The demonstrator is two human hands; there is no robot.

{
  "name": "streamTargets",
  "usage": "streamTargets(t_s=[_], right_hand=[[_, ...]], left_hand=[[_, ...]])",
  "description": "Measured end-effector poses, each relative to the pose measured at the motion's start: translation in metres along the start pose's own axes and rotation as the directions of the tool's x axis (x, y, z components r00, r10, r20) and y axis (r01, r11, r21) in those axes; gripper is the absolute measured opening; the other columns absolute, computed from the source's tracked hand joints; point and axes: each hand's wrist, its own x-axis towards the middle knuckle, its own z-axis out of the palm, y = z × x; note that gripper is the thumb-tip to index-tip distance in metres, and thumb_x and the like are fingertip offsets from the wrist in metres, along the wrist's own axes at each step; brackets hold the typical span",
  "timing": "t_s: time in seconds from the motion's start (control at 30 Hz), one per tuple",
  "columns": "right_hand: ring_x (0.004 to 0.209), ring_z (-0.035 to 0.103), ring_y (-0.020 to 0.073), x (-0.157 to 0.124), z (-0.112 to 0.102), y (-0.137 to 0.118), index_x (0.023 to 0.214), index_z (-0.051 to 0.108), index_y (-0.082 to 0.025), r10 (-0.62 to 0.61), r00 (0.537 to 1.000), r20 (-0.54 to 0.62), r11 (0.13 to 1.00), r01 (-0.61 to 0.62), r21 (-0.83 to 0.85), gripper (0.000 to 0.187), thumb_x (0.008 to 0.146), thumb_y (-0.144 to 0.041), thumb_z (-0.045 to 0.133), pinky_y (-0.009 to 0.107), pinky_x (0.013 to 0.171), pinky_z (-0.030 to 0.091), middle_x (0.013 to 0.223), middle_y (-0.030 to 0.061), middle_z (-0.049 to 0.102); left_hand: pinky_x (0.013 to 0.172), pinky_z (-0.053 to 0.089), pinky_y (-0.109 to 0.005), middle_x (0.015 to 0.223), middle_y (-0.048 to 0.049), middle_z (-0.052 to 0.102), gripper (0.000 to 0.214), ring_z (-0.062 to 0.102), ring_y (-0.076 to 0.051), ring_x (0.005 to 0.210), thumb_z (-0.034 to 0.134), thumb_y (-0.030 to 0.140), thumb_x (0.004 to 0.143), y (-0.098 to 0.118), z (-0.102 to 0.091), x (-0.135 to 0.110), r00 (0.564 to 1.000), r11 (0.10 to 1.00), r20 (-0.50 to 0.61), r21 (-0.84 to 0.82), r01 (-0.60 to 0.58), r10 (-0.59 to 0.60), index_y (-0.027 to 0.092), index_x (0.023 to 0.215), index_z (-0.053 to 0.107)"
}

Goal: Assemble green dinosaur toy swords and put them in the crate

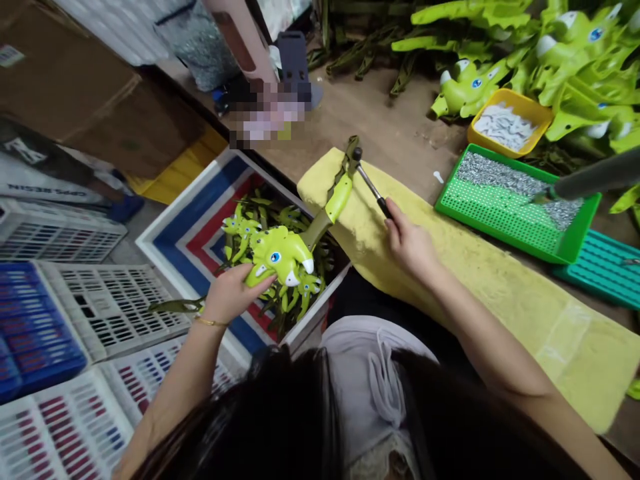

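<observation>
My left hand (233, 293) is closed around a lime-green toy dinosaur head (280, 250) with a blue eye and white horns. From the head, an olive and lime grabber arm reaches over the corner of a yellow mat (425, 233). In my right hand (413, 243) is the dark handle of a small hammer (370, 183). The hammer's dark head is at the olive end of the toy, touching or just over it. Below the toy, a box (173, 230) lined with striped sheeting holds several similar green toys.
On the brown table (395, 133) sit a green perforated tray (500, 233) of small metal pieces and a yellow tub (540, 123) of white parts. Green dinosaur parts (575, 67) pile up behind. White crates (125, 300) stand at left. A dark bar (605, 173) crosses the right edge.
</observation>
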Motion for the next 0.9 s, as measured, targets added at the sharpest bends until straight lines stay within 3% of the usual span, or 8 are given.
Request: streamTargets(t_s=[0.13, 0.2, 0.27, 0.4, 0.57, 0.7, 0.9], right_hand=[[0.066, 0.064, 0.0174, -0.003, -0.009, 0.0, 0.145, 0.043, -0.022, -0.047, 0.998, -0.034, 0.972, 0.054, 0.23, 0.053, 0.095, -0.041, 0.037, 0.038, 0.072, 0.056, 0.101, 0.0098, 0.072], [0.06, 0.06, 0.0139, -0.011, -0.016, -0.003, 0.143, 0.042, -0.02, -0.113, 0.993, 0.025, 0.957, 0.102, 0.271, 0.051, 0.095, -0.038, 0.038, 0.034, 0.066, 0.055, 0.1, 0.0088, 0.072], [0.061, 0.061, 0.0142, -0.019, -0.018, -0.006, 0.138, 0.049, -0.019, -0.155, 0.983, 0.099, 0.972, 0.134, 0.193, 0.047, 0.094, -0.036, 0.041, 0.033, 0.066, 0.054, 0.097, 0.0085, 0.072], [0.078, 0.065, 0.0195, -0.022, -0.013, -0.007, 0.136, 0.054, -0.021, -0.262, 0.962, 0.075, 0.965, 0.264, -0.008, 0.047, 0.093, -0.038, 0.046, 0.035, 0.073, 0.055, 0.096, 0.0097, 0.072], [0.065, 0.061, 0.017, -0.023, -0.025, -0.024, 0.133, 0.06, -0.024, -0.337, 0.931, 0.138, 0.915, 0.359, -0.183, 0.043, 0.094, -0.033, 0.046, 0.029, 0.058, 0.049, 0.082, 0.0068, 0.068], [0.071, 0.063, 0.0179, -0.039, -0.039, -0.044, 0.133, 0.06, -0.033, -0.362, 0.932, -0.027, 0.889, 0.337, -0.31, 0.041, 0.094, -0.033, 0.048, 0.029, 0.058, 0.05, 0.093, 0.0084, 0.069], [0.054, 0.057, 0.0133, -0.036, -0.016, -0.031, 0.134, 0.059, -0.028, -0.367, 0.927, 0.075, 0.882, 0.372, -0.288, 0.042, 0.095, -0.03, 0.043, 0.026, 0.049, 0.047, 0.072, 0.0028, 0.063]], left_hand=[[0.057, 0.027, -0.029, 0.056, 0.0014, 0.043, 0.047, 0.041, -0.015, 0.054, 0.055, 0.064, 0.074, 0.02, 0.01, 0.016, 1.0, 0.999, 0.007, -0.035, 0.03, -0.03, 0.023, 0.06, 0.036], [0.058, 0.029, -0.028, 0.058, 0.0006, 0.046, 0.046, 0.044, -0.016, 0.056, 0.054, 0.065, 0.076, 0.037, 0.021, 0.028, 0.999, 0.995, 0.016, -0.088, 0.051, -0.05, 0.023, 0.062, 0.039], [0.059, 0.03, -0.028, 0.063, -0.0007, 0.051, 0.045, 0.048, -0.017, 0.06, 0.053, 0.064, 0.078, 0.052, 0.032, 0.04, 0.998, 0.99, 0.023, -0.126, 0.06, -0.058, 0.023, 0.065, 0.043], [0.058, 0.029, -0.028, 0.065, -0.0016, 0.053, 0.042, 0.049, -0.017, 0.062, 0.054, 0.061, 0.078, 0.068, 0.045, 0.05, 0.996, 0.988, 0.014, -0.132, 0.085, -0.084, 0.022, 0.068, 0.047], [0.056, 0.028, -0.028, 0.062, -0.001, 0.053, 0.041, 0.05, -0.017, 0.06, 0.056, 0.06, 0.079, 0.07, 0.05, 0.045, 0.992, 0.981, 0.044, -0.148, 0.125, -0.12, 0.02, 0.07, 0.051], [0.059, 0.03, -0.029, 0.069, -0.0035, 0.058, 0.04, 0.054, -0.019, 0.067, 0.058, 0.058, 0.081, 0.071, 0.051, 0.042, 0.994, 0.988, 0.015, -0.106, 0.109, -0.107, 0.019, 0.072, 0.053], [0.069, 0.037, -0.034, 0.083, -0.0127, 0.064, 0.049, 0.059, -0.028, 0.084, 0.053, 0.063, 0.086, 0.067, 0.062, 0.037, 0.99, 0.999, -0.135, 0.025, 0.046, -0.042, 0.015, 0.082, 0.062]])
